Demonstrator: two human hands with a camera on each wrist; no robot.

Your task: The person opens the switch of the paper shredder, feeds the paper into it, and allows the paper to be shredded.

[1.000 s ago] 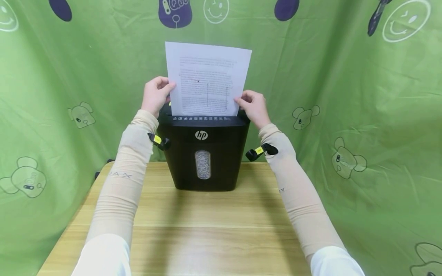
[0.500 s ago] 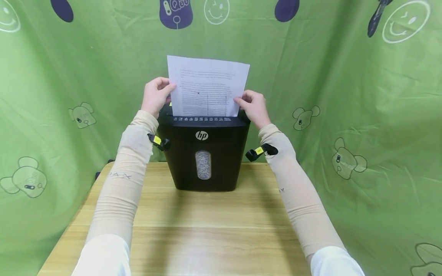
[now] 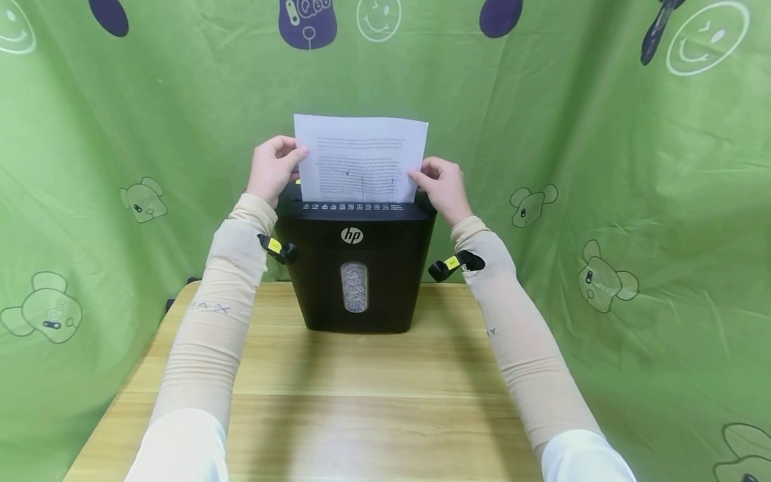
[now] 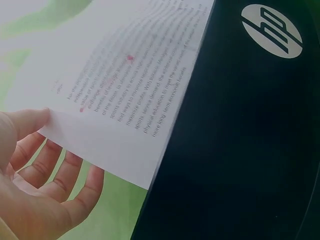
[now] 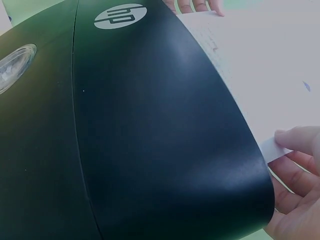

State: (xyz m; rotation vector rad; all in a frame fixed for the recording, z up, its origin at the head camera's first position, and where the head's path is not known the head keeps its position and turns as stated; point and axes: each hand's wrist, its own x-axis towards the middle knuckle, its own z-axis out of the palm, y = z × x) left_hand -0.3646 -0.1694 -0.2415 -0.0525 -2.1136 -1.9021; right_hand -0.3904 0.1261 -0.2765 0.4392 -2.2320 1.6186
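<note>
A black HP paper shredder [image 3: 388, 274] stands upright on the table. Out of its top sticks a printed sheet of paper [image 3: 361, 154], its lower part hidden inside the machine. On the sheet's left edge my left hand [image 3: 271, 167] has its thumb in front and its fingers behind, lightly pinching it. My right hand [image 3: 444, 189] holds the right edge the same way, lower and close to the shredder's top. The left wrist view shows the left thumb lying on the paper [image 4: 115, 145], with curled fingers beneath. In the right wrist view the right thumb presses the paper's corner area.
Paper shreds show through the shredder's oval window [image 3: 355, 288]. The wooden table [image 3: 355, 402] stretches toward me. A green patterned curtain [image 3: 518, 120] hangs behind and on both sides. A small black camera is strapped to each wrist.
The sheet has sunk steadily down into the shredder, so less of it stands above the top. Both hands stay at nearly the same spots as the paper passes between their fingers.
</note>
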